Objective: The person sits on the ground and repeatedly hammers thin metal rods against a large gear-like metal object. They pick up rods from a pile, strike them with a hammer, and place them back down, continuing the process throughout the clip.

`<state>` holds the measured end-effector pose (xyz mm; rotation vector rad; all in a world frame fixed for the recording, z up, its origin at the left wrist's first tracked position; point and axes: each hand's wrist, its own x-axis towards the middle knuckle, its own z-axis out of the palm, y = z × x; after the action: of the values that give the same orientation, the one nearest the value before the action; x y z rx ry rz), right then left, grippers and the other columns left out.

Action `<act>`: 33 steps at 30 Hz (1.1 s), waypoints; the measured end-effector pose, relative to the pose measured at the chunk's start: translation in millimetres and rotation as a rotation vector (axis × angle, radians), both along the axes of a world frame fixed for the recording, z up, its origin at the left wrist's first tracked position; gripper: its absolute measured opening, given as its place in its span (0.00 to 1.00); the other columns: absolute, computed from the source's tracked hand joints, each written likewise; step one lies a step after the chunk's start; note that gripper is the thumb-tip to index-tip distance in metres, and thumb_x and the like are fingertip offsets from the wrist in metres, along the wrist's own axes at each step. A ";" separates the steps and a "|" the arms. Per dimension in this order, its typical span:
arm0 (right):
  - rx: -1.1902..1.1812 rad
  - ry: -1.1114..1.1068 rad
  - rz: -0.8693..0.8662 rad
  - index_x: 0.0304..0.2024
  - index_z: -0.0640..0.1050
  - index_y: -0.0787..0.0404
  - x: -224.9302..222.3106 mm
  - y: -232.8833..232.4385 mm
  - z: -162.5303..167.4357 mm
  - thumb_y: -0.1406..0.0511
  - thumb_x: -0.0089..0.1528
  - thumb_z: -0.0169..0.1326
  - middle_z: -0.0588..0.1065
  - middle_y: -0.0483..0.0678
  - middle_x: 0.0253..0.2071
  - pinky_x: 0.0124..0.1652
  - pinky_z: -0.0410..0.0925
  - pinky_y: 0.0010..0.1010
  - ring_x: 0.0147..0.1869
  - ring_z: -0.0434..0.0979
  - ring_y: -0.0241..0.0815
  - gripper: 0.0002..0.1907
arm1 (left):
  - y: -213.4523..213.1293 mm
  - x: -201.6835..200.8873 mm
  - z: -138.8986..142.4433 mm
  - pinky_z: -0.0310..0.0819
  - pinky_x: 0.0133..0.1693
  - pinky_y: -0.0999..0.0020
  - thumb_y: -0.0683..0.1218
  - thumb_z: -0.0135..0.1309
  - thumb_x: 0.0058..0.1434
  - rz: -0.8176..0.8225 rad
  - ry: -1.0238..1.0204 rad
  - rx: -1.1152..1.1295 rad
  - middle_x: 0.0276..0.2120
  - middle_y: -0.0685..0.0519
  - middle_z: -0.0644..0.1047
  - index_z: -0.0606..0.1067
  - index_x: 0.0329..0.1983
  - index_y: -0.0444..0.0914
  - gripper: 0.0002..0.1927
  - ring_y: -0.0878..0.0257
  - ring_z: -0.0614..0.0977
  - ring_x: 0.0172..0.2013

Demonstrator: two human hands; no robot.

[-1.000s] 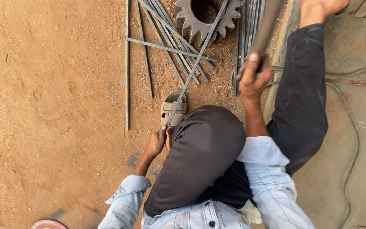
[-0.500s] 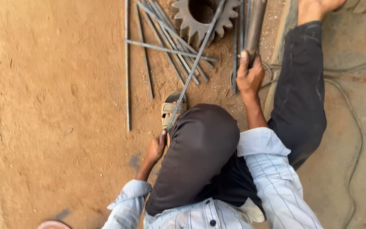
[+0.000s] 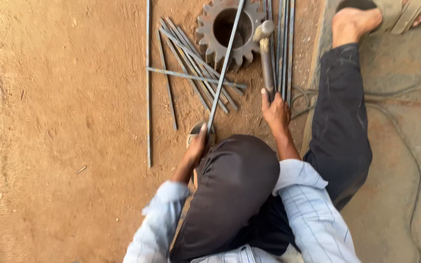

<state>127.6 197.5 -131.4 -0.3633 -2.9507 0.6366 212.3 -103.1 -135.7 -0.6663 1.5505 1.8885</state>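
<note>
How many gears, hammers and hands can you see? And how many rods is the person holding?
gear: 1
hammer: 1
hands: 2 (left hand, right hand)
rod held in the left hand: 1
Total: 5

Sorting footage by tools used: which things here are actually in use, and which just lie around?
In use:
left hand holding a rod laid across the gear wheel
right hand gripping a hammer

Lying about:
loose rods on the dirt
cable
</note>
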 end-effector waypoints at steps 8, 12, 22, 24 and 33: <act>-0.078 -0.173 -0.107 0.43 0.78 0.70 0.8 -23.1 14.0 0.44 0.71 0.48 0.79 0.66 0.31 0.34 0.72 0.54 0.33 0.81 0.64 0.32 | 85.6 -169.0 158.0 0.79 0.49 0.63 0.54 0.42 0.76 0.091 -0.004 0.989 0.40 0.51 0.79 0.71 0.62 0.32 0.24 0.63 0.81 0.38; -0.038 -0.216 -0.113 0.47 0.78 0.72 2.1 -24.5 10.8 0.44 0.70 0.47 0.79 0.70 0.37 0.42 0.72 0.57 0.41 0.81 0.70 0.34 | 117.6 -207.9 192.7 0.77 0.62 0.57 0.52 0.47 0.75 0.051 0.162 1.184 0.56 0.42 0.79 0.70 0.64 0.30 0.24 0.55 0.83 0.55; -0.184 -0.225 -0.132 0.51 0.76 0.66 5.8 -28.8 1.8 0.44 0.70 0.44 0.80 0.62 0.37 0.41 0.72 0.54 0.41 0.82 0.63 0.32 | 136.6 -215.6 163.5 0.85 0.52 0.54 0.50 0.57 0.70 0.188 0.198 1.152 0.47 0.42 0.81 0.75 0.51 0.31 0.17 0.53 0.87 0.45; -0.195 -0.192 -0.123 0.50 0.77 0.65 6.7 -30.1 2.2 0.44 0.71 0.44 0.80 0.61 0.40 0.43 0.72 0.54 0.43 0.82 0.62 0.31 | 140.3 -216.2 159.3 0.86 0.51 0.53 0.49 0.58 0.70 0.219 0.208 1.146 0.43 0.45 0.81 0.76 0.48 0.30 0.16 0.52 0.87 0.43; -0.193 -0.252 -0.143 0.54 0.76 0.64 5.6 -32.4 8.9 0.44 0.70 0.43 0.79 0.62 0.42 0.46 0.71 0.54 0.46 0.82 0.62 0.31 | 144.6 -216.6 153.9 0.86 0.49 0.54 0.47 0.58 0.68 0.254 0.185 1.140 0.39 0.46 0.81 0.76 0.44 0.29 0.14 0.50 0.87 0.41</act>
<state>133.2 165.1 -122.5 -0.7147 -3.0636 0.9213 -4.3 41.5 18.2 -0.1514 0.2692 2.6231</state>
